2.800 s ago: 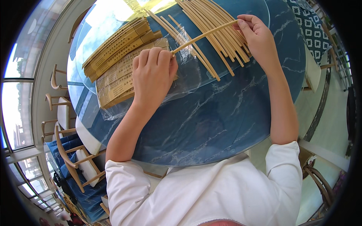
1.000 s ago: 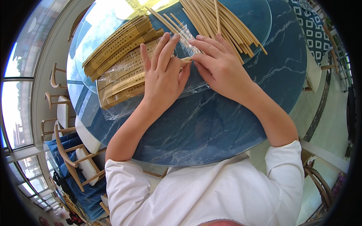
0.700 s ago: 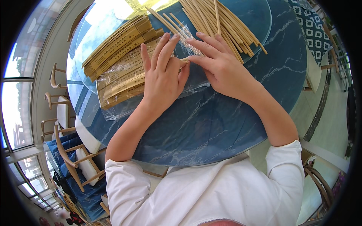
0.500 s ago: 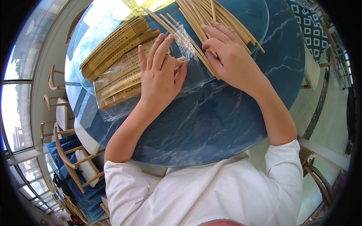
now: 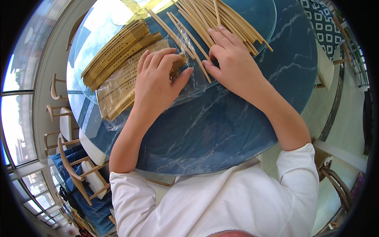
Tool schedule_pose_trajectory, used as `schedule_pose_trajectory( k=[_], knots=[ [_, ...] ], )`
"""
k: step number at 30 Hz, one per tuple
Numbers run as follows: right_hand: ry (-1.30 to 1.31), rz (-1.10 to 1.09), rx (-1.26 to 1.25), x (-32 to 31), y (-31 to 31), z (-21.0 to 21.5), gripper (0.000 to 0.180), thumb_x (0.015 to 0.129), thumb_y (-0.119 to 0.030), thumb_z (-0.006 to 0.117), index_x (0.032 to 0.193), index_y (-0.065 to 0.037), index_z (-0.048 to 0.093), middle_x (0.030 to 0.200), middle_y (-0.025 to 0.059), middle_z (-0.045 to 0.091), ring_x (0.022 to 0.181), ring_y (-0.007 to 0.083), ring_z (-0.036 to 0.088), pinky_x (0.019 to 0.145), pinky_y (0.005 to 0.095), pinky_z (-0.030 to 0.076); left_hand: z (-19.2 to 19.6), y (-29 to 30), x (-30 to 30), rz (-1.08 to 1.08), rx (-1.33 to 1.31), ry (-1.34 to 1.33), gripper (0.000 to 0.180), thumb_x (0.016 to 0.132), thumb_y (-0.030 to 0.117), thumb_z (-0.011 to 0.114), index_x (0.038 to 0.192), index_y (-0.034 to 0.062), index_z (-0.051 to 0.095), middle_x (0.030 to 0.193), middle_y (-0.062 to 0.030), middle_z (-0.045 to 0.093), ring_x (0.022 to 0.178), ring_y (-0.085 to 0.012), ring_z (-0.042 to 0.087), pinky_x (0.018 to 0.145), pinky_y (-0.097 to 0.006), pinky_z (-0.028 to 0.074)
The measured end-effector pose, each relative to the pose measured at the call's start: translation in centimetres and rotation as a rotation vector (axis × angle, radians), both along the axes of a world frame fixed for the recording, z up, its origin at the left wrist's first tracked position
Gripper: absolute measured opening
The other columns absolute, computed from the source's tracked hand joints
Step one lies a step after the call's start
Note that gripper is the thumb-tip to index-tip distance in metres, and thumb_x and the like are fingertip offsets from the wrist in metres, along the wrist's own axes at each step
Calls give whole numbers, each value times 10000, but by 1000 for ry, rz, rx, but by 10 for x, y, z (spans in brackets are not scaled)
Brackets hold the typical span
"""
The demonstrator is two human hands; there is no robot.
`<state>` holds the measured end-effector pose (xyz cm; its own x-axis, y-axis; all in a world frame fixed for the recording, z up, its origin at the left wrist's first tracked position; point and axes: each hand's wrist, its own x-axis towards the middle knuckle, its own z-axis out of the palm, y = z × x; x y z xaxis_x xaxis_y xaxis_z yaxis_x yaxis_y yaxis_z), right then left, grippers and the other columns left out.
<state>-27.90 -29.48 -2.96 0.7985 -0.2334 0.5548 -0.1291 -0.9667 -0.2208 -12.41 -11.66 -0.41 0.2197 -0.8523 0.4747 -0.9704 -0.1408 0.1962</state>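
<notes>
My left hand [image 5: 156, 77] is over a plastic-wrapped stack of tan printed paper sleeves [image 5: 130, 73]. Its fingers curl loosely, and the thumb stands apart from them. A folded sleeve end [image 5: 178, 65] shows beneath its fingertips; I cannot tell whether they touch it. My right hand [image 5: 233, 55] rests at the near end of a pile of pale wooden chopsticks [image 5: 197, 19]. Its thumb and bent index finger close on a loose chopstick [image 5: 185, 37] left of the pile, while the other fingertips lie on the pile. The grip's underside is hidden.
A second fan of tan sleeves [image 5: 114, 51] lies at the left on a clear glass turntable [image 5: 272, 19]. Beneath is a round blue marbled table [image 5: 209, 130]. Wooden chairs [image 5: 81, 170] stand to the left, and a patterned cloth [image 5: 327, 31] hangs at the far right.
My left hand has come off a chopstick end, its fingers curling and the thumb parting from them. My right thumb has moved left onto the loose chopstick.
</notes>
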Motion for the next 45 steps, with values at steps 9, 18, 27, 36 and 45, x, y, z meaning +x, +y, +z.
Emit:
schedule_pose_trajectory(
  k=[9, 18, 27, 36, 45],
  knots=[
    [-147, -76, 310, -12, -30, 36, 253, 966, -216, 728, 907, 30, 739, 1378, 245, 678, 1349, 376, 608, 1121, 423, 488, 8, 5, 8, 47, 78, -5, 270, 964, 245, 773, 1129, 33, 747, 1199, -128, 718, 1162, -352, 657, 1042, -447, 508],
    [-10, 148, 920, -34, -85, 52, 181, 1029, -184, 690, 1065, -19, 754, 1109, 97, 774, 1110, 202, 720, 961, 315, 545, 20, 7, 23, 110, 128, 88, 182, 1027, 192, 683, 1101, 36, 744, 1072, -130, 735, 1035, -347, 688, 955, -441, 529],
    [-15, 345, 1122, -80, -149, 57, 130, 999, -68, 638, 1056, -40, 753, 1055, 119, 775, 1257, 263, 701, 1035, 310, 505, -4, 12, 20, 44, -108, -53, 116, 970, 143, 716, 1062, 72, 713, 962, -69, 719, 977, -298, 696, 912, -427, 524],
    [96, 228, 1067, -78, -145, 58, 130, 981, -99, 661, 1047, -29, 749, 1257, 189, 747, 909, 81, 644, 907, 263, 520, -14, 17, 22, 65, -182, -20, 107, 969, 116, 712, 1071, 84, 715, 962, -68, 722, 950, -286, 693, 885, -414, 526],
    [119, 214, 1030, -75, -141, 58, 129, 983, -104, 650, 1031, -28, 744, 1180, 153, 764, 949, 93, 659, 914, 264, 520, -19, 15, 22, 79, -206, -91, 174, 975, 124, 715, 1147, 98, 710, 983, -63, 736, 952, -279, 697, 896, -412, 532]
  ],
)
